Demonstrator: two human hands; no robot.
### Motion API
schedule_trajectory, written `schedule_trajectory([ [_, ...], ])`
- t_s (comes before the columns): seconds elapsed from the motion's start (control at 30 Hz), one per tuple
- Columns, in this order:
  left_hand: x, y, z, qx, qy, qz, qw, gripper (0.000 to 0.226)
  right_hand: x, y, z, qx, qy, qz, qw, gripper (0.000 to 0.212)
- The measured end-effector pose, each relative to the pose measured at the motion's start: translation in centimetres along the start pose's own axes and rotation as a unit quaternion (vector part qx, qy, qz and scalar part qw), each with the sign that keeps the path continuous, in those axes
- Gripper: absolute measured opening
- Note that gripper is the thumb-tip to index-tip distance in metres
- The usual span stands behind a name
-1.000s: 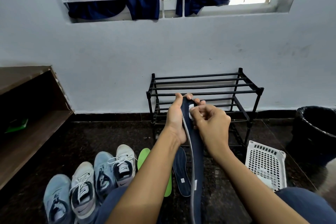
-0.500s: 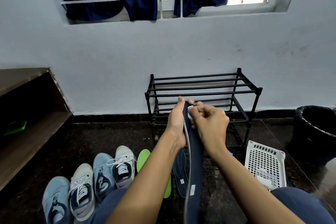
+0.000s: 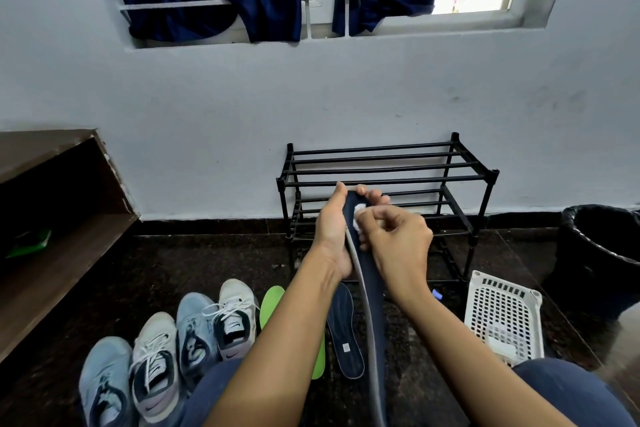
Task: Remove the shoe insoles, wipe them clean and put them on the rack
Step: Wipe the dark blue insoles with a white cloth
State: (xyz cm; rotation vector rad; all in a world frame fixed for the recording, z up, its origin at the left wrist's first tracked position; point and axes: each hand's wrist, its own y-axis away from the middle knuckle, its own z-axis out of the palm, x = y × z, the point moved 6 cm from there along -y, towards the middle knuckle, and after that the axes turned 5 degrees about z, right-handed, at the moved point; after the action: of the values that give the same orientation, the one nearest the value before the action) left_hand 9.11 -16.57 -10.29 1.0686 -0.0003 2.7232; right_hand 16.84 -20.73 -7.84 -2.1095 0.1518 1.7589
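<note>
Left hand point(image 3: 332, 236) grips the long navy foam insole point(image 3: 372, 288) upright; right hand point(image 3: 394, 239) pinches a small white wipe point(image 3: 358, 215) against its top.

There are two blue shoes point(image 3: 192, 322) and two white shoes point(image 3: 154, 329), so four in all. There is one green insole point(image 3: 272, 302) and two dark blue insoles point(image 3: 346, 333), so three in all. There is one black rack point(image 3: 381, 168), one white basket point(image 3: 502, 308), one black bin point(image 3: 595, 253) and one white wipe point(image 3: 358, 209). There are two hands, a left hand point(image 3: 332, 229) and a right hand point(image 3: 398, 243).

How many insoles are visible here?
3: a navy insole in the left hand; a second navy insole on the floor; a green insole beside it, partly behind that arm. Others may be hidden.
</note>
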Motion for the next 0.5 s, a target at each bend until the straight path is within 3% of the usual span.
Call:
schedule_trajectory([
  [0.1, 1.0, -0.2, -0.7, 0.018, 0.053, 0.017, 0.998, 0.046, 0.4, 0.7, 1.2, -0.093, 0.003, 0.037, 0.995, 0.018],
  [0.17, 0.7, -0.1, -0.7, 0.017, 0.046, 0.014, 0.999, 0.044, 0.2, -0.3, 0.9, -0.082, 0.015, 0.032, 0.996, 0.021],
  [0.3, -0.5, 0.3, -0.3, 0.016, 0.005, -0.013, 1.000, 0.044, -0.8, -1.0, 0.1, 0.025, 0.053, -0.037, 0.998, 0.017],
  [0.43, 0.4, 0.0, -0.8, 0.029, 0.047, -0.001, 0.998, 0.042, 0.1, 0.7, 1.2, -0.073, 0.018, 0.011, 0.997, 0.016],
  [0.5, 0.6, -0.1, -0.8, 0.028, 0.062, 0.007, 0.998, 0.037, 0.0, 0.3, 1.1, -0.078, 0.040, 0.002, 0.996, 0.017],
])
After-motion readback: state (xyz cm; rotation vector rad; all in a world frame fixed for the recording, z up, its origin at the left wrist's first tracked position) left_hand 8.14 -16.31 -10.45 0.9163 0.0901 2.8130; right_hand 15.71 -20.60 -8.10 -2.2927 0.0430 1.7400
